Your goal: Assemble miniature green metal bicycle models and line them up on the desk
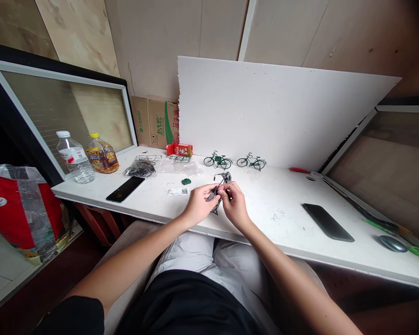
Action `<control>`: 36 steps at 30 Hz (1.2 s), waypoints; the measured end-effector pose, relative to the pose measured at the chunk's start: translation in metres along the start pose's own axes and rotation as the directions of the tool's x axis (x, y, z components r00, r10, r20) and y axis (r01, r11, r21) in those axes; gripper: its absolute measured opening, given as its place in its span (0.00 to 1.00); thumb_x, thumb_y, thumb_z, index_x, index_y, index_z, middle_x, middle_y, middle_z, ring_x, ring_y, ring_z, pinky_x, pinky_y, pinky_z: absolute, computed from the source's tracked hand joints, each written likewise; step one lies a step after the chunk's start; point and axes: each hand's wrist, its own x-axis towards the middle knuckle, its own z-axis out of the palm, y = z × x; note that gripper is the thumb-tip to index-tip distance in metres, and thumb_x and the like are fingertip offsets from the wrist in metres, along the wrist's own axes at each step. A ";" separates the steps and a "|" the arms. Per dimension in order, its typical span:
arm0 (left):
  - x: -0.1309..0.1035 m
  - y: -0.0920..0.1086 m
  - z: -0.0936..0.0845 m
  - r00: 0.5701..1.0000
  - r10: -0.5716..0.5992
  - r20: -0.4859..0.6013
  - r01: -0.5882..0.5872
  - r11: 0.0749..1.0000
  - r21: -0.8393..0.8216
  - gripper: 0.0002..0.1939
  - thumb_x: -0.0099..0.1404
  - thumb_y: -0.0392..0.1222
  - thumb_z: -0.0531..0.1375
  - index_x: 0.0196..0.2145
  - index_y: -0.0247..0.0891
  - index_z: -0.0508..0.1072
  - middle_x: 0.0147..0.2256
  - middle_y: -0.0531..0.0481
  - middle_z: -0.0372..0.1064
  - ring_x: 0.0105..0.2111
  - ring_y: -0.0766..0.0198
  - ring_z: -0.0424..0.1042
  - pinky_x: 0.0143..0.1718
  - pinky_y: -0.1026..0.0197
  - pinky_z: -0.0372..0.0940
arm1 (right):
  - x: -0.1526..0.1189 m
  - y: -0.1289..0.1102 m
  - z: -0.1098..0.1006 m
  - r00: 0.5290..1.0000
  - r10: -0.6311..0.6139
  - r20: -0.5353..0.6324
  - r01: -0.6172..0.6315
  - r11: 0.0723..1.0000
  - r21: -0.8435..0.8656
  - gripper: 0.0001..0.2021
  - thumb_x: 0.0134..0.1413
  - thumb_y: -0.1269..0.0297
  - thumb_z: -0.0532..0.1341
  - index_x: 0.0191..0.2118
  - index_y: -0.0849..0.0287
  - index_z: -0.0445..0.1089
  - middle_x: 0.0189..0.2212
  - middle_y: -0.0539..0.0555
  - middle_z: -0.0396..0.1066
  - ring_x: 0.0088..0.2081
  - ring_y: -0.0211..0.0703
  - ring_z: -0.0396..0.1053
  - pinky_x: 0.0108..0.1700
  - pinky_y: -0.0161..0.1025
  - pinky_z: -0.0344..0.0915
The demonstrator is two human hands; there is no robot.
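Near the table's front edge, a small dark model bicycle (223,177) is held between my two hands, its handlebar end pointing away from me. My left hand (201,204) has its fingers closed on the bicycle from the left side. From the right, my right hand (234,204) pinches it around the middle, fingertips close to those of the left. My fingers hide much of the frame. A small green block-shaped part (186,181) lies on the white table just beyond my left hand, with a paper strip bearing a printed code (177,191) beside it.
Two green model bicycles (218,161) stand at the back. Leftward are a black phone (125,189), a bag of dark parts (139,168), a water bottle (76,158) and a tea bottle (103,153). A second phone (328,222) and a mouse (392,244) lie right.
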 end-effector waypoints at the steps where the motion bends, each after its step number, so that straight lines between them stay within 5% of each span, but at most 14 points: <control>1: 0.000 -0.001 0.000 1.000 -0.002 -0.003 0.002 1.000 -0.001 0.20 0.66 0.35 0.67 0.56 0.32 0.79 0.57 0.35 0.77 0.55 0.50 0.80 0.59 0.52 0.74 | 0.000 0.001 0.000 1.000 -0.007 0.004 0.007 1.000 -0.005 0.08 0.72 0.62 0.58 0.38 0.54 0.69 0.37 0.55 0.69 0.40 0.49 0.68 0.43 0.46 0.65; 36: 0.002 -0.007 -0.002 0.999 -0.038 -0.008 0.038 0.999 -0.004 0.21 0.65 0.33 0.67 0.56 0.33 0.79 0.58 0.36 0.77 0.57 0.50 0.78 0.63 0.49 0.71 | 0.000 0.005 -0.001 0.997 -0.021 0.071 0.026 0.997 -0.068 0.08 0.74 0.61 0.55 0.40 0.54 0.66 0.38 0.55 0.70 0.39 0.48 0.68 0.43 0.45 0.65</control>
